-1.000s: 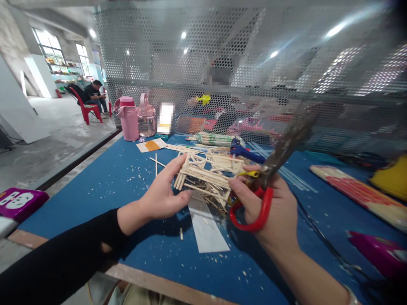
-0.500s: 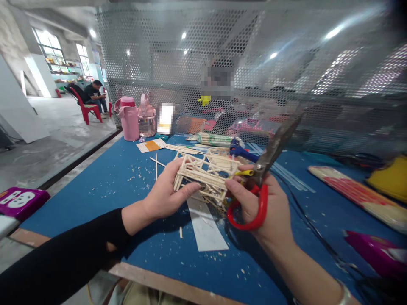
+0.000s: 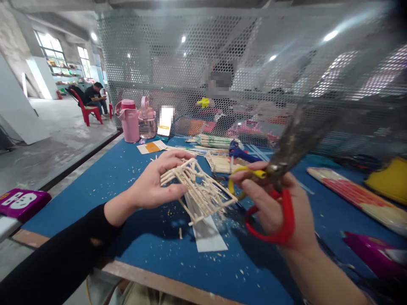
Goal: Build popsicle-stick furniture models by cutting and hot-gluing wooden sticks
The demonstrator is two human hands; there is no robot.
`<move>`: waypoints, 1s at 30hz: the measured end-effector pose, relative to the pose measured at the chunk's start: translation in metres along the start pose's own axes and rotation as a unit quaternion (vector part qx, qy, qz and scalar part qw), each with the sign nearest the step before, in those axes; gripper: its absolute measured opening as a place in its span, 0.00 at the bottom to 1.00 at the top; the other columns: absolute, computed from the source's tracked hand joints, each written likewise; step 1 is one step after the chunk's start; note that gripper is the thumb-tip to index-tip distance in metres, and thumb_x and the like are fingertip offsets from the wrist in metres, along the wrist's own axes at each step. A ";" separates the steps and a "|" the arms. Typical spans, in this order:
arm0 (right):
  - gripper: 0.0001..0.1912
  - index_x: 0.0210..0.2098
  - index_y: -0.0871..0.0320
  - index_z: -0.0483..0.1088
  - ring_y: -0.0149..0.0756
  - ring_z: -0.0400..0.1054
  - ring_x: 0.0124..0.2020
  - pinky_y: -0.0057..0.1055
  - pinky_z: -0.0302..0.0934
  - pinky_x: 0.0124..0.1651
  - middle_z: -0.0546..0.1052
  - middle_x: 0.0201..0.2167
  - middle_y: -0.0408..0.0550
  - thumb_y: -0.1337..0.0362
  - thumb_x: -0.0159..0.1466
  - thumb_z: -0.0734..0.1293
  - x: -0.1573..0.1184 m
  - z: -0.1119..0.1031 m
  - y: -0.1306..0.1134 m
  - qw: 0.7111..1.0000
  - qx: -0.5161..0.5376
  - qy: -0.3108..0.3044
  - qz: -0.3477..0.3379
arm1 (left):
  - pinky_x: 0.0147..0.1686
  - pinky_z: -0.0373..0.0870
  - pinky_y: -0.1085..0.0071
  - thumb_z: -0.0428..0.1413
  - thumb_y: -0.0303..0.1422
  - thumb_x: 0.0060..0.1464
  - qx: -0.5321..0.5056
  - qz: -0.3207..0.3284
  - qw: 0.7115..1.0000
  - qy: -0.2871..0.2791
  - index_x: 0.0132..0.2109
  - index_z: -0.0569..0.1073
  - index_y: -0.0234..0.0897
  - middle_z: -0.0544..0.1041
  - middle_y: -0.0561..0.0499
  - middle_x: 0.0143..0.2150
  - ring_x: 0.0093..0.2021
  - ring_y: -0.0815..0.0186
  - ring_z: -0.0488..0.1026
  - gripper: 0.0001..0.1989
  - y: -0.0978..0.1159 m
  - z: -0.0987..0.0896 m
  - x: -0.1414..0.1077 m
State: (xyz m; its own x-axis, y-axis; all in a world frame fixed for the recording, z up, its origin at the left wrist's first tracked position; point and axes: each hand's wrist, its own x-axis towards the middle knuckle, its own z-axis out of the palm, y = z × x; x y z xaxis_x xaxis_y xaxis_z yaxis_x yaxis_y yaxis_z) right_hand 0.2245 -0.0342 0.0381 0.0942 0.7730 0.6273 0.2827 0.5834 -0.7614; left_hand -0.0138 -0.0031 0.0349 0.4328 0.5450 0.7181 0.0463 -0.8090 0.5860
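Note:
My left hand (image 3: 155,180) is closed round one end of a small frame of thin wooden sticks (image 3: 203,190), thumb on top. The frame is tilted, its far end pointing right over the table. In my right hand (image 3: 280,203) are large red-handled scissors (image 3: 288,220), their dark blades up and to the right and blurred by motion. Between the fingers of that hand is also a yellow-handled tool (image 3: 231,183), whose working end I cannot make out. The scissors are apart from the frame. Behind it lies another stick piece (image 3: 221,163), beside a blue glue gun (image 3: 243,153).
A white strip (image 3: 210,239) and wood scraps lie on the blue table (image 3: 127,250). Farther back are a pink jug (image 3: 129,123), a bottle (image 3: 146,123), a phone (image 3: 165,120) and bundled sticks (image 3: 213,140). A packet (image 3: 356,190) lies right. A perforated metal screen (image 3: 159,55) stands behind.
My right hand has drawn right, away from the stick frame, with the scissors and the yellow-handled tool. My left hand has turned the frame and moved slightly left, uncovering the other stick piece.

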 end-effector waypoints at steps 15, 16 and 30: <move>0.15 0.34 0.52 0.69 0.29 0.71 0.23 0.26 0.68 0.28 0.76 0.24 0.39 0.66 0.48 0.73 -0.021 0.034 -0.012 0.995 0.063 -0.006 0.072 | 0.33 0.63 0.70 0.59 0.38 0.51 -0.119 -0.240 0.954 0.136 0.38 0.62 0.38 0.64 0.56 0.31 0.31 0.70 0.62 0.14 0.007 0.053 -0.012; 0.15 0.34 0.52 0.69 0.30 0.71 0.23 0.26 0.68 0.28 0.76 0.24 0.39 0.66 0.48 0.73 -0.021 0.035 -0.013 0.995 0.064 -0.007 0.072 | 0.32 0.62 0.71 0.60 0.38 0.51 -0.141 -0.265 0.948 0.105 0.39 0.62 0.38 0.64 0.56 0.30 0.30 0.70 0.61 0.15 0.009 0.055 -0.012; 0.20 0.48 0.52 0.73 0.42 0.72 0.37 0.37 0.67 0.36 0.76 0.37 0.50 0.67 0.56 0.66 0.007 -0.026 0.008 0.871 -0.415 -0.034 -0.261 | 0.25 0.54 0.74 0.60 0.39 0.49 -0.173 -0.276 0.939 0.108 0.30 0.61 0.39 0.60 0.59 0.23 0.24 0.72 0.56 0.15 0.006 0.053 -0.010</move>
State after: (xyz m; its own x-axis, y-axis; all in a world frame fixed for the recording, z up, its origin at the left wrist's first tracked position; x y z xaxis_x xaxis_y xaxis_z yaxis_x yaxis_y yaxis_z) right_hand 0.2519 -0.0309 0.0406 -0.3034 0.4862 0.8195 0.8651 0.5010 0.0230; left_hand 0.0292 -0.0250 0.0110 0.2340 0.9229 0.3057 -0.1024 -0.2893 0.9517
